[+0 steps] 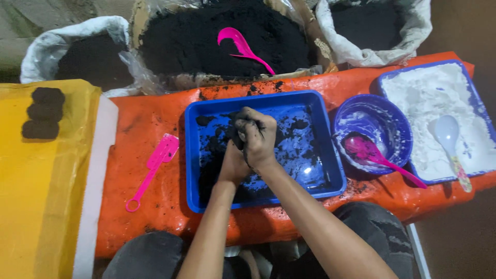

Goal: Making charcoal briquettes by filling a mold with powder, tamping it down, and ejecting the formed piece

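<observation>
Floor workshop: sacks of black powder (217,36)

The right hand (258,137) wraps over the left hand (233,164), so the left hand's fingers and whatever dark lump sits between the palms are mostly hidden. Beneath both hands, part of the blue tray (320,175) floor is covered. Beyond the hands, the three sacks of black powder (206,36) are cut off by the top edge. Nearer than the hands, the person's knees run off the bottom edge.
</observation>
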